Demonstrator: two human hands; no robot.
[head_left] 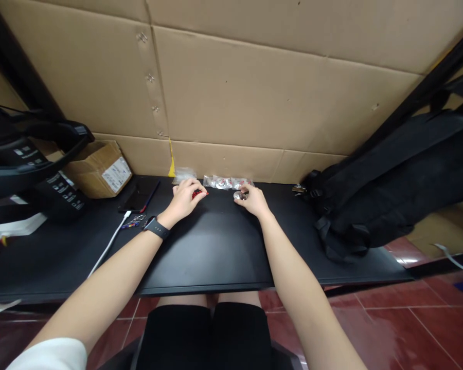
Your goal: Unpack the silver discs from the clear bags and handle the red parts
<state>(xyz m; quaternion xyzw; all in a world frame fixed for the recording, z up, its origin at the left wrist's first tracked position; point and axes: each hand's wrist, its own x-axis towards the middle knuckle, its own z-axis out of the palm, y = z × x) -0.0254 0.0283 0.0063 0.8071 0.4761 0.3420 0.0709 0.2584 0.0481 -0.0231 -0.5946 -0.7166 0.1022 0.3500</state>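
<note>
My left hand (182,201), with a dark watch on its wrist, is closed around a small red thing (195,194) over the black tabletop (216,246). Most of that red thing is hidden by the fingers. To the right, my right hand (256,201) pinches a small round silvery disc (238,195) between thumb and fingers. Just behind the hands, small clear plastic bags (220,182) with silvery and red contents lie in a row along the cardboard wall. Another clear plastic bag (184,174) lies behind my left hand.
A cardboard box (98,169), a dark phone (136,196), keys (133,222) and a white cable (110,241) are on the left. Farther left stands a large black bottle-like object (57,190). A black backpack (397,180) leans at the right, near a small padlock-like item (299,188).
</note>
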